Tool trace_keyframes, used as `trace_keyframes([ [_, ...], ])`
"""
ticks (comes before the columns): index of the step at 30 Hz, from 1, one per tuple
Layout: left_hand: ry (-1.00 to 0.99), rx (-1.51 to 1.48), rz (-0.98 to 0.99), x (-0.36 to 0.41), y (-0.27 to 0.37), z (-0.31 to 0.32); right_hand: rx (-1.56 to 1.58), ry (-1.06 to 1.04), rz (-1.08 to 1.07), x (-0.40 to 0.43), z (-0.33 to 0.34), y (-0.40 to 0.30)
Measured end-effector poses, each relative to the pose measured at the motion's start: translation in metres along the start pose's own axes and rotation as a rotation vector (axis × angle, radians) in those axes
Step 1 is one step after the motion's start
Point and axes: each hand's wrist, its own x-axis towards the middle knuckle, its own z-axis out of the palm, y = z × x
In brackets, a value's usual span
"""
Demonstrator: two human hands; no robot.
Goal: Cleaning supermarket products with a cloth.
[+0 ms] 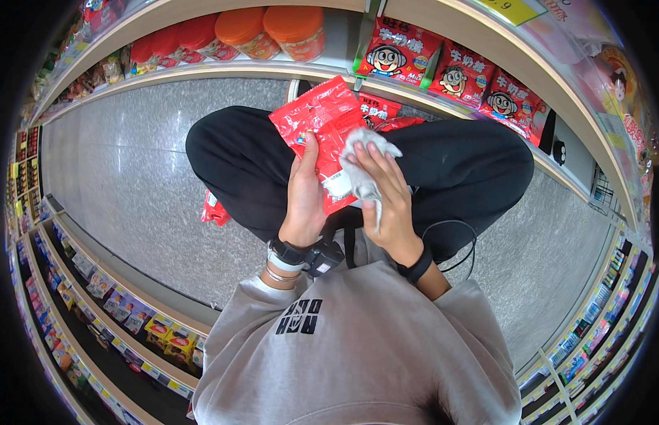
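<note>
My left hand [304, 194] grips a red plastic candy bag [329, 119] by its left side, thumb on top. The bag's back faces up, with a white printed label near its lower end. My right hand [389, 196] holds a crumpled light-grey cloth [369, 143] against the bag's right side, its fingers spread over the cloth. Beyond the bag, more red candy bags [380, 109] lie on the floor between my knees and the shelf. Another red bag [216, 210] rests on the floor to the left, partly hidden by my leg.
Red milk-candy bags [403, 53] stand on the low shelf ahead, beside tubs with orange lids [295, 25]. An upper shelf edge [552, 71] curves overhead at right. Stocked shelves [143, 340] run behind at left and right [584, 329]. A black cable [474, 239] loops by my right forearm.
</note>
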Motion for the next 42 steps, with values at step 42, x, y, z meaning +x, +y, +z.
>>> trace_keyframes([
  [42,-0.073,0.264,0.074,-0.025,-0.027,0.001,0.185,0.178,0.123,0.011,0.005,0.014],
])
